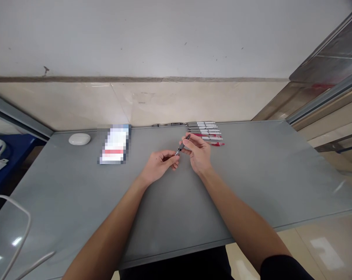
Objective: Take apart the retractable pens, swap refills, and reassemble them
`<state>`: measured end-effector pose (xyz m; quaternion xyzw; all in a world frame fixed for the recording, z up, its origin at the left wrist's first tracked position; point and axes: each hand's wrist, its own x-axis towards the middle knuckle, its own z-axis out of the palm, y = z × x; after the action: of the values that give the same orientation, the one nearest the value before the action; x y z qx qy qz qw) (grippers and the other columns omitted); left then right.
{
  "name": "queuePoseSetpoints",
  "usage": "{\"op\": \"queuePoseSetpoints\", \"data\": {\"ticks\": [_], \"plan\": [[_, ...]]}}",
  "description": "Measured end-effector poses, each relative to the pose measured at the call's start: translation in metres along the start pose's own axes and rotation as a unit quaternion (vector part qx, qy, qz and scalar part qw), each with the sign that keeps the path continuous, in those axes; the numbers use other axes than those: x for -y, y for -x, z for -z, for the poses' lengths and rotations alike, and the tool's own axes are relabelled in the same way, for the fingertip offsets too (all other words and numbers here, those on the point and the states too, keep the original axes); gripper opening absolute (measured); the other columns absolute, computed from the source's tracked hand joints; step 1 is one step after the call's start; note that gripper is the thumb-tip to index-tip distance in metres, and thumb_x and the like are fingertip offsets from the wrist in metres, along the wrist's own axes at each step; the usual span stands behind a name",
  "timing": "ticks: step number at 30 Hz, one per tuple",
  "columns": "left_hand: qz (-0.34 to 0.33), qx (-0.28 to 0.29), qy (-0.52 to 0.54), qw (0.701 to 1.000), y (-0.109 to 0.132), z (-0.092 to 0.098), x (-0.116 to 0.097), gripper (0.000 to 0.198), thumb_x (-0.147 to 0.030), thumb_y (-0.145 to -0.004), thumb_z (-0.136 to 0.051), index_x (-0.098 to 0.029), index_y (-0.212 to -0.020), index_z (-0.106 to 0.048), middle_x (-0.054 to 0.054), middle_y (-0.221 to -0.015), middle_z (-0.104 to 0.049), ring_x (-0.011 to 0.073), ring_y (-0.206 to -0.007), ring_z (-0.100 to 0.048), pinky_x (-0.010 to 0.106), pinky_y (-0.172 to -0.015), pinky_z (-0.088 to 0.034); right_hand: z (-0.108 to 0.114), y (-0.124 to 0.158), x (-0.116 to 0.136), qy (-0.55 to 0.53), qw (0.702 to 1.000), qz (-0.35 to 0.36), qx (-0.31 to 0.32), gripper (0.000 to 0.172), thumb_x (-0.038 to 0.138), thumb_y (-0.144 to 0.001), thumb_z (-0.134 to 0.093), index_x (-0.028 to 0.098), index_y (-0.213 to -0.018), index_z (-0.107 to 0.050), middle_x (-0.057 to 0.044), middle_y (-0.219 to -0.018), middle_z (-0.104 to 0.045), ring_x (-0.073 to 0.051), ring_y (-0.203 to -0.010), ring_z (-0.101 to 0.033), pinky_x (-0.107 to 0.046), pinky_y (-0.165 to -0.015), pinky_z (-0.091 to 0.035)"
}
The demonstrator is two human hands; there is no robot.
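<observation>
- The dark pen (181, 147) is held aslant just above the table, close to the row of pens (205, 127), on its near side and a little to its left; its pale tip slants down and leftward.
- The right hand (200, 155) pinches the dark barrel near its upper end between thumb and fingers, which leave no gap beyond the pen's own thickness. This hand is just in front of the row and covers part of it.
- The left hand (156, 167) is nearer the person and further left of the row; its thumb and forefinger close on the pen's tip end, the other fingers curled in beneath.
- The row itself has pens lying side by side, mostly white and grey with dark tips toward the left, and red ones on its near side. Any print on them is too small to read.
- A red pen (219, 144) lies just in front of the row, partly behind the right hand.
- Thin dark pieces (177, 124) lie along the wall, just left of the row.
- A phone (116, 144) lies well left of the row; its bright screen, with a red band, is blurred into blocks, so its writing cannot be read.
- A white case (79, 139) sits further left of the row, beyond the phone.
- The grey table (176, 221) bears them all.
</observation>
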<state>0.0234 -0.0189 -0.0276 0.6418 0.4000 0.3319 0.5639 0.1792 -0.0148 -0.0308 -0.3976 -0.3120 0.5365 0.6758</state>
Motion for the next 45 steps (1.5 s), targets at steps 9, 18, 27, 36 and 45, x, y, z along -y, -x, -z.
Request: {"op": "queuePoseSetpoints", "data": {"ticks": [9,18,27,36,45], "plan": [[0.0,0.062,0.003,0.998,0.003,0.003,-0.003,0.042,-0.05,-0.089,-0.05,-0.015,-0.078,-0.069,0.006,-0.073,-0.066,0.0145,-0.067,-0.06,0.029,-0.069,-0.052,0.002,-0.001,-0.004,-0.006,1.0,0.003,0.005,0.027,0.03,-0.065,-0.077,0.026,-0.091,-0.072,0.0,-0.093,-0.073,-0.017,-0.079,-0.069,-0.036,-0.072,-0.058],[0.022,-0.001,0.057,0.998,0.0,0.002,0.002,0.032,-0.04,-0.076,-0.071,-0.015,-0.093,-0.064,0.0,-0.068,-0.063,0.0117,-0.059,-0.057,0.027,-0.06,-0.049,0.002,-0.002,-0.004,0.001,1.0,0.012,0.003,0.027,0.029,-0.065,-0.077,0.027,-0.091,-0.072,0.0,-0.091,-0.073,-0.016,-0.077,-0.068,-0.033,-0.067,-0.058],[0.001,0.088,0.065,0.994,0.003,0.006,0.003,0.038,-0.046,-0.091,-0.049,-0.014,-0.09,-0.067,0.008,-0.087,-0.066,0.0153,-0.078,-0.062,0.03,-0.075,-0.053,-0.001,-0.002,0.001,-0.001,1.0,0.003,0.001,0.025,0.029,-0.07,-0.072,0.029,-0.095,-0.072,0.001,-0.099,-0.07,-0.013,-0.077,-0.065,-0.032,-0.072,-0.057],[0.044,0.091,0.188,0.977,0.004,0.01,0.002,0.041,-0.04,-0.087,-0.06,-0.016,-0.12,-0.055,0.005,-0.083,-0.065,0.0162,-0.075,-0.064,0.035,-0.075,-0.053,-0.003,-0.009,0.008,-0.001,0.999,0.028,-0.022,0.026,0.029,-0.069,-0.074,0.027,-0.095,-0.072,0.0,-0.101,-0.07,-0.013,-0.079,-0.065,-0.031,-0.073,-0.057],[0.067,0.058,0.269,0.959,0.004,0.019,-0.001,0.027,-0.032,-0.085,-0.065,-0.017,-0.107,-0.062,0.003,-0.083,-0.062,0.0153,-0.075,-0.063,0.037,-0.076,-0.053,-0.013,-0.044,0.028,-0.031,0.999,0.018,-0.04,0.027,0.032,-0.07,-0.074,0.031,-0.096,-0.07,0.003,-0.106,-0.07,-0.011,-0.084,-0.066,-0.026,-0.071,-0.056]]}}
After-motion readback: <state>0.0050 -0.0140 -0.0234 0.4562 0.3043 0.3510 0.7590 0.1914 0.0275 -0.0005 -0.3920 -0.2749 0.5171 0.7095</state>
